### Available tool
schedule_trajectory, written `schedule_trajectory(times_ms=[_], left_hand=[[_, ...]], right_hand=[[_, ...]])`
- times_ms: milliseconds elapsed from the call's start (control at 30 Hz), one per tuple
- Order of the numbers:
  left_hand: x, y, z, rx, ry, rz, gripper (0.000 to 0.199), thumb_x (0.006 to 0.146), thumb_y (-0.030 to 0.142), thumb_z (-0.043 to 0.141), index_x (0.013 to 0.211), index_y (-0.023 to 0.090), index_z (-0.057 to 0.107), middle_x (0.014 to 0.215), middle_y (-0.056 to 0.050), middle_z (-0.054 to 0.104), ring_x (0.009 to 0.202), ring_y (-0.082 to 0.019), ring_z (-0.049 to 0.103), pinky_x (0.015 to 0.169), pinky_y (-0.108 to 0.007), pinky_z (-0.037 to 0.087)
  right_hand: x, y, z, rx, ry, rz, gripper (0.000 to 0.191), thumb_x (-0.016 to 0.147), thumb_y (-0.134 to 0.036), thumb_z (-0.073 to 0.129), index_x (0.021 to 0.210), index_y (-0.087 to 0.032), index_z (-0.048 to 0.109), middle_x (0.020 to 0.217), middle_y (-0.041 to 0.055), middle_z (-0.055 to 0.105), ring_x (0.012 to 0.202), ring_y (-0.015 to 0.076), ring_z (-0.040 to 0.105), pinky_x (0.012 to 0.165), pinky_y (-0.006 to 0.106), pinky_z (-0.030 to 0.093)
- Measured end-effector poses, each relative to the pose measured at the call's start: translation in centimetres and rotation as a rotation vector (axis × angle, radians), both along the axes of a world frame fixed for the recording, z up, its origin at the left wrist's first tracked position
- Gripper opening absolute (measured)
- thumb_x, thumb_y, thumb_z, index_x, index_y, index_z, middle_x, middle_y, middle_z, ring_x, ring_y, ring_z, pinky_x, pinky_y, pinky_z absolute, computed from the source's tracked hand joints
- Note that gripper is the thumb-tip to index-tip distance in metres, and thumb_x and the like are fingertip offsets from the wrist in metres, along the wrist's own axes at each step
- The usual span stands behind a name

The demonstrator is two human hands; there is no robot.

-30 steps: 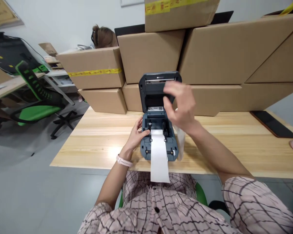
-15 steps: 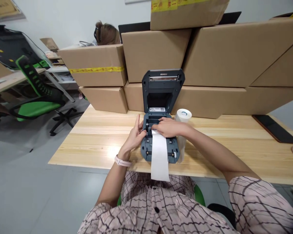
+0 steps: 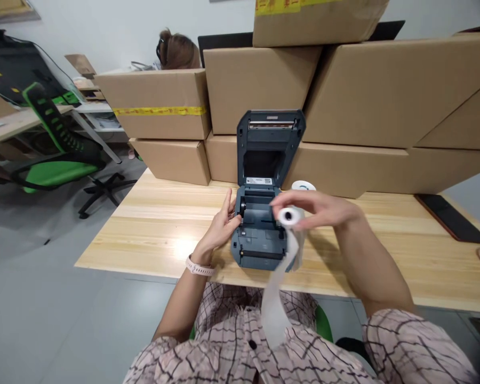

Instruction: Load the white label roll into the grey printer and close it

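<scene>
A dark grey label printer (image 3: 260,248) stands on the table with its lid (image 3: 271,130) raised and its roll bay bare. My left hand (image 3: 221,226) grips the printer's left side, thumb over the rim and index finger stretched along it. Above the printer's right edge, my right hand (image 3: 318,208) holds a small roll of label paper (image 3: 290,216) between thumb and fingers, its core facing me. A loose paper strip (image 3: 274,304) hangs from the roll past the table edge toward my lap. Behind my right hand, another white roll (image 3: 303,185) shows only its top.
Stacked cardboard boxes (image 3: 260,88) line the back of the wooden table (image 3: 144,229). A dark flat device (image 3: 450,216) lies at the right. To the left stands a green office chair (image 3: 62,173); a person's head (image 3: 178,50) shows behind the boxes.
My right hand has lifted the small paper roll out of the printer's bay and moved it to the right; its strip now swings free. My left hand has stayed on the printer.
</scene>
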State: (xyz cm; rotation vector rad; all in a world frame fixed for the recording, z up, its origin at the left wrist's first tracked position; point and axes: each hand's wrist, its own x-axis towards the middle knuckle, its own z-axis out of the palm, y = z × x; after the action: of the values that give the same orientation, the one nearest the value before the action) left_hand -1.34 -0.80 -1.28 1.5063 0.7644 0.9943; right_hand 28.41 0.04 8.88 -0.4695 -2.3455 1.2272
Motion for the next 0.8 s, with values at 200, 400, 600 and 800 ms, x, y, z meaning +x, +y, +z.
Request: schedule_trajectory(times_ms=[200,400,600,800], left_hand=[[-0.1,-0.2,0.6,0.058,0.121,0.009,0.089,0.099,0.032,0.052,0.168,0.026,-0.004,0.172,-0.011,0.029,0.156,-0.026,0.038,0.13,-0.046,0.024],[-0.3,0.0,0.7,0.103,0.193,0.008,0.083,0.101,0.034,0.047,0.168,0.027,-0.001,0.173,-0.009,0.028,0.156,-0.026,0.038,0.131,-0.047,0.022],[-0.3,0.0,0.3,0.086,0.153,0.002,0.08,0.102,0.033,0.047,0.169,0.026,0.003,0.173,-0.01,0.026,0.157,-0.026,0.036,0.132,-0.047,0.021],[-0.3,0.0,0.2,0.081,0.131,-0.003,0.08,0.101,0.032,0.047,0.169,0.028,0.005,0.174,-0.008,0.025,0.158,-0.025,0.034,0.132,-0.046,0.02]], right_hand=[[11.5,-4.9,-3.8,-0.146,0.242,-0.502,0.027,0.08,-0.041,0.084,0.104,-0.033,0.074,0.101,0.0058,0.07,0.094,0.0247,0.066,0.078,0.038,0.055],[12.4,-5.7,-8.0,-0.409,-0.046,-0.846,0.04,0.073,-0.046,0.088,0.102,-0.025,0.07,0.107,0.0093,0.073,0.093,0.0248,0.068,0.077,0.037,0.058],[12.3,-5.2,-8.2,-0.461,-0.083,-0.744,0.064,0.079,-0.046,0.084,0.137,-0.036,0.059,0.146,0.0085,0.063,0.137,0.0329,0.059,0.105,0.05,0.057],[14.7,-3.4,-6.7,-0.432,-0.066,-0.708,0.071,0.081,-0.044,0.082,0.145,-0.044,0.051,0.157,0.0044,0.054,0.154,0.0339,0.04,0.115,0.059,0.05]])
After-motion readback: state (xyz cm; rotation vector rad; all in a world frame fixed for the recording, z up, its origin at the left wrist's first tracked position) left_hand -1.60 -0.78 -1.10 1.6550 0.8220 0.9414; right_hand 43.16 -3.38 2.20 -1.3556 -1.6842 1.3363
